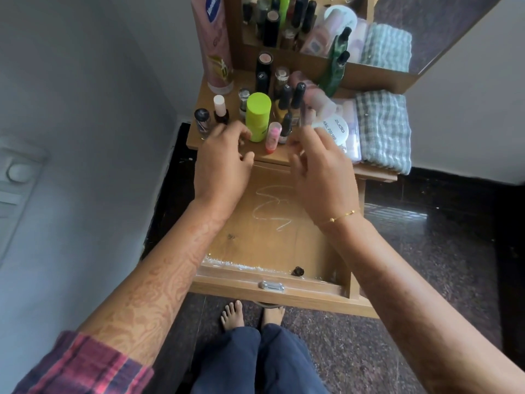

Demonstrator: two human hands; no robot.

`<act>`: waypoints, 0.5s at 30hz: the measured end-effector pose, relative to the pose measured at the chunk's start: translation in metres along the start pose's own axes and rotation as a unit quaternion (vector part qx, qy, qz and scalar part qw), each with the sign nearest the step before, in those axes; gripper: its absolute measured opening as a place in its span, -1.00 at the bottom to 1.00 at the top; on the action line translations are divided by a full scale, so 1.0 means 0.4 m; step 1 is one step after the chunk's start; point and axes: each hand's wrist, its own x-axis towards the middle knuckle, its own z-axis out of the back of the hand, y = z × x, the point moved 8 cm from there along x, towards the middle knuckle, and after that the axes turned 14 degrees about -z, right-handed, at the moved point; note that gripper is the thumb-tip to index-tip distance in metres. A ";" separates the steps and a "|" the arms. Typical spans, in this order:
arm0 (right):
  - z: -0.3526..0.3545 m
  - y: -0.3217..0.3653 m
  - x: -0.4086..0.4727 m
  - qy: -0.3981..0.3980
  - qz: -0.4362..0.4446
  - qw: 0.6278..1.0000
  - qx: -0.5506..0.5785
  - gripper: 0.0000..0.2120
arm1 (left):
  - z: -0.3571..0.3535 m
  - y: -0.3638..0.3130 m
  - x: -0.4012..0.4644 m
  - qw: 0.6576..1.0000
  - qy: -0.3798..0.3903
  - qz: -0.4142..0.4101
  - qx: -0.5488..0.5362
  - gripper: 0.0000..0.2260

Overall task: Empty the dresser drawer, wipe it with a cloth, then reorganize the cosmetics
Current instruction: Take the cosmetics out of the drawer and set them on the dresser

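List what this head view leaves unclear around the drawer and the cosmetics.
- Right hand: motion-blurred; holding anything, cannot tell.
- Round white tub: label partly covered by that hand.
- Drawer: back edge hidden behind both hands.
- Pink tube: top cut off by the frame.

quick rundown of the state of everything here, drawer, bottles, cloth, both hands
drawer: pulled open, emptied, white residue and a small dark bit left inside
lime green bottle: upright on the dresser top, capped
nail polish bottles: upright, capped, crowded together
checked cloth: folded, lying unused on the dresser top
left hand: loosely curled, holding nothing
right hand: blurred, grip unclear
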 end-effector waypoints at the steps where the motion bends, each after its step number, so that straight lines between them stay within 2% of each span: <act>1: -0.012 -0.015 -0.022 0.029 0.015 0.999 -0.009 -0.88 | -0.012 -0.009 -0.013 1.000 0.019 0.006 -0.002 -0.82; 3: -0.046 -0.055 -0.072 0.097 0.029 0.994 -0.048 -0.95 | -0.058 -0.035 -0.057 0.997 0.078 0.018 -0.005 -0.86; 5: -0.084 -0.108 -0.120 0.163 0.007 0.982 -0.094 -0.97 | -0.122 -0.060 -0.115 0.989 0.145 0.021 -0.002 -0.85; 8: -0.131 -0.184 -0.182 0.256 -0.037 0.954 -0.152 -0.87 | -0.211 -0.082 -0.206 0.973 0.227 0.018 0.035 -0.83; 12: -0.167 -0.255 -0.228 0.320 -0.067 0.929 -0.176 -0.81 | -0.285 -0.089 -0.283 0.956 0.285 0.009 0.061 -0.81; 15: -0.200 -0.318 -0.259 0.384 -0.090 0.893 -0.218 -0.77 | -0.334 -0.080 -0.325 0.933 0.353 0.029 0.062 -0.81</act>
